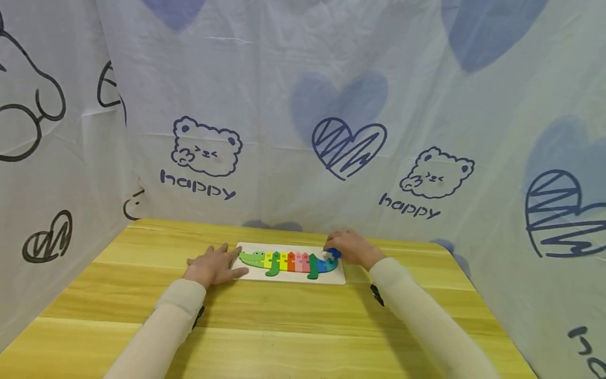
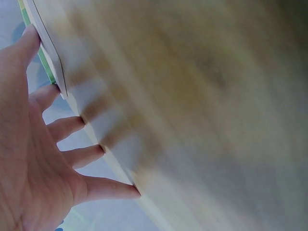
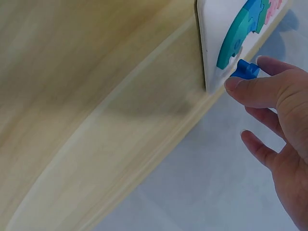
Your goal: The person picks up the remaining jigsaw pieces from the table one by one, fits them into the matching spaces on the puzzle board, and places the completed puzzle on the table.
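A white puzzle board (image 1: 289,278) lies on the table, filled with a colourful crocodile puzzle (image 1: 291,262) whose green head points left. My right hand (image 1: 352,248) pinches a dark blue puzzle piece (image 3: 246,70) between thumb and forefinger, close over the tail end at the board's right. The other right fingers are spread apart in the right wrist view. My left hand (image 1: 213,266) rests at the board's left end with fingers spread. In the left wrist view its thumb (image 2: 30,41) touches the board's edge and the other fingertips meet the tabletop.
The wood-grain table (image 1: 284,326) reaches back to a hanging white cloth (image 1: 274,173) printed with hearts, bears and the word "happy". More of this cloth hangs along the left and right sides.
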`<action>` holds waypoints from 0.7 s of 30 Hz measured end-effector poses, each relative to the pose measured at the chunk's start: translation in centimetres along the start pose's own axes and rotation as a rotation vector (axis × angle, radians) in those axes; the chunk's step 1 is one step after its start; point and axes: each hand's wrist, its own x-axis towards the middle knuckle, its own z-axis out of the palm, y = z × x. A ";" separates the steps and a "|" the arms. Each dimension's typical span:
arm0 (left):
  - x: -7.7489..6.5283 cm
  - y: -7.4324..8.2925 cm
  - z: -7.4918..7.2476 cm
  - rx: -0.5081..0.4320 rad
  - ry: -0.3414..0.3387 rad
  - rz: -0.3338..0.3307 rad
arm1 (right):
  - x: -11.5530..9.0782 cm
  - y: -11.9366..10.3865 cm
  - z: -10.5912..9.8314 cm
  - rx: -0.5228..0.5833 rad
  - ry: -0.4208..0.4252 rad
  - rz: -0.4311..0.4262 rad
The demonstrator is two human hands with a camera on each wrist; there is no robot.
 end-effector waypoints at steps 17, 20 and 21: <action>0.0 0.1 0.0 -0.008 -0.006 0.001 | 1.3 -1.2 0.3 -0.093 -0.072 0.030; 0.0 0.1 0.0 -0.004 -0.005 0.000 | 1.5 -1.2 0.5 -0.108 -0.076 0.036; 0.0 0.0 0.0 -0.002 -0.005 0.000 | 1.6 -1.2 0.5 -0.111 -0.078 0.038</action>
